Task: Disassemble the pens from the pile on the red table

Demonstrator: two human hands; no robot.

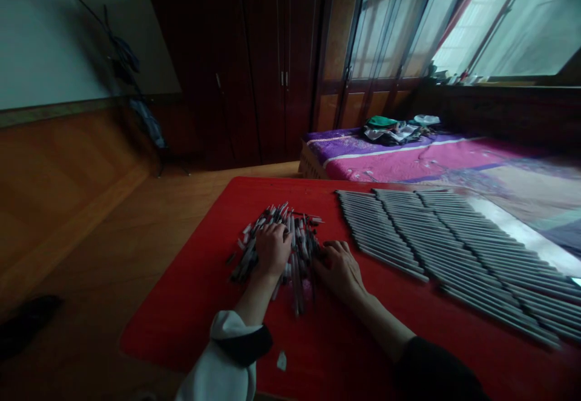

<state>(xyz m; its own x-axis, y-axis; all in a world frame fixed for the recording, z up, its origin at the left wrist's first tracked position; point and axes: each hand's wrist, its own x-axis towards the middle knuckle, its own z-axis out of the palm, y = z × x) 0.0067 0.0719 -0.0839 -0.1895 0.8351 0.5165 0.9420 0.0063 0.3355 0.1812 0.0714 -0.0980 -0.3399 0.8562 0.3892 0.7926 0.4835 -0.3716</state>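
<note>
A loose pile of slim pen-like sticks, grey, white and black, lies on the red table. Over the pile's left part rests my left hand, its fingers curled down among the sticks with the tips hidden. At the pile's right edge, my right hand touches the sticks with bent fingers and thumb. What either hand grips is too dark and blurred to make out. To the right, similar grey sticks lie side by side in three slanting rows.
A small white scrap lies near the table's front edge. Beyond the table stands a bed with folded clothes. Dark wardrobes line the back wall, and a coat stand is at the left. A dark object lies on the floor.
</note>
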